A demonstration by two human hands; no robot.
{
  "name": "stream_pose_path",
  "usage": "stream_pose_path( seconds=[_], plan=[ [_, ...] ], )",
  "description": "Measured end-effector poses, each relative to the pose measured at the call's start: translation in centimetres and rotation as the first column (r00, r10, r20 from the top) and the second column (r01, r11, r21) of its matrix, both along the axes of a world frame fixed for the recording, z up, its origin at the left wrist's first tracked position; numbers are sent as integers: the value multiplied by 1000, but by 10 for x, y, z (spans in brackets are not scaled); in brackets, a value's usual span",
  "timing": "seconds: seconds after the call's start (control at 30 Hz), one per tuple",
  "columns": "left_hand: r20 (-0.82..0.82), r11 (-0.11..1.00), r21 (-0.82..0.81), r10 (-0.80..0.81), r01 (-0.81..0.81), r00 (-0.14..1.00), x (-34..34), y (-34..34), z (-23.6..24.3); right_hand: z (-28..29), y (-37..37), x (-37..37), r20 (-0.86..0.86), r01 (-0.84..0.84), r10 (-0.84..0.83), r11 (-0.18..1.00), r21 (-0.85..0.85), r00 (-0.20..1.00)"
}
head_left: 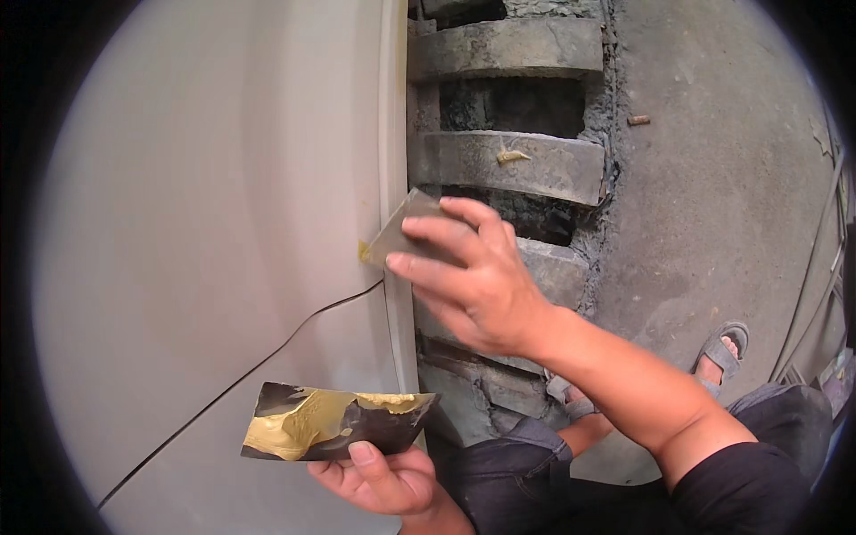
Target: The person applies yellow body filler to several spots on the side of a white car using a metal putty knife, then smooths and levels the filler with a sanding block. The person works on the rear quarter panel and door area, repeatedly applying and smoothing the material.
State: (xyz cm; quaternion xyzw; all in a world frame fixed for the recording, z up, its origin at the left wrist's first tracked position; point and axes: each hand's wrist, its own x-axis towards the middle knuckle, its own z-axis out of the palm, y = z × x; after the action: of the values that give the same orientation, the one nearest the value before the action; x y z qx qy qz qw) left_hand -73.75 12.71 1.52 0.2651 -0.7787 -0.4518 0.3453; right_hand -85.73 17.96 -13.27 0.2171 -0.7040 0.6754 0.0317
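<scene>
My right hand (473, 276) pinches a thin, grey, flat putty spreader (403, 225). One edge of the spreader lies against the border of a large pale panel (196, 178), next to a small yellow putty smear (364, 251). Lower down, my left hand (388, 481) grips a dark rectangular plate (374, 434) from beneath, thumb on its near edge. Thick yellow putty (294, 428) coats the plate's left part, with more along its far edge. A dark curved seam (267, 357) crosses the panel between the two hands.
Beside the panel runs a pit or drain crossed by concrete bars (508, 49), with dark gaps between them. A yellow blob (512, 157) sits on one bar. On the concrete floor (704, 196) lies a small brown piece (638, 119). Cables (813, 267) run at far right. My sandalled foot (722, 355) stands below.
</scene>
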Motion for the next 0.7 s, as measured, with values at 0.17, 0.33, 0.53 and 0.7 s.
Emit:
stream_pose_path(
  seconds=[0.17, 0.33, 0.53, 0.7],
  plan=[
    [-17, 1000, -2, -14, 14, 1000, 0, 1, -2, -10, 3, -13, 43, 12, -11, 1000, -18, 999],
    [-9, 999, 37, -18, 18, 1000, 2, 0, -1, -13, 7, -20, 72, -4, 6, 1000, -27, 997],
    [7, 999, 36, -32, 31, 999, 2, 0, -3, -17, 7, -33, 1, -3, 3, 1000, 12, 1000],
    [13, 998, 22, -58, 57, 998, -1, 0, -5, -16, 9, -35, 0, -12, 12, 998, 56, 1000]
  ],
)
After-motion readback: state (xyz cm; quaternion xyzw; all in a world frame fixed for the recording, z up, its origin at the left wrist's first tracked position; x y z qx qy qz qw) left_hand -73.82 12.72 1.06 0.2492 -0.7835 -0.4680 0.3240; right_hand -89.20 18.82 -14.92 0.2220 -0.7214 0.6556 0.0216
